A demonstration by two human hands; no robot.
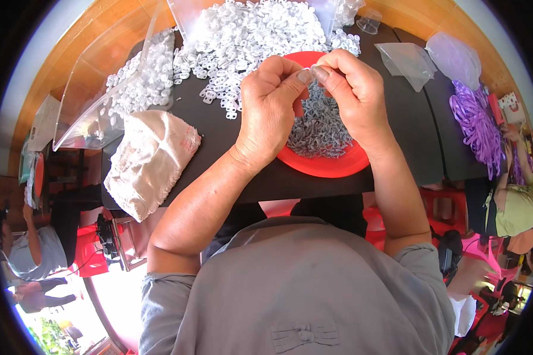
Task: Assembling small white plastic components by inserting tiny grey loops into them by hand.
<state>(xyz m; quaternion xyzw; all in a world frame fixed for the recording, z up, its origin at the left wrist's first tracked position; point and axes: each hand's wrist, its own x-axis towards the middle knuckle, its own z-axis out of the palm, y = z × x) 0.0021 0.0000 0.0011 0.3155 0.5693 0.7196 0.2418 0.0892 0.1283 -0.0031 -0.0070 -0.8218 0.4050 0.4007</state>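
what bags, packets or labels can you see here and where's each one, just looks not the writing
Clear plastic bag: far left of the table, open, holding white plastic rings.
Two clear bags: far right, crumpled, seemingly empty.
Small red-and-white card: right edge, beside purple cords.

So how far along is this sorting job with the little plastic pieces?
Done: a red plate already holds a heap of small grey pieces. In hand: the left hand and right hand meet above the plate, fingertips pinching something too small to make out. Left: a large pile of white plastic pieces covers the far table, so much looks undone.
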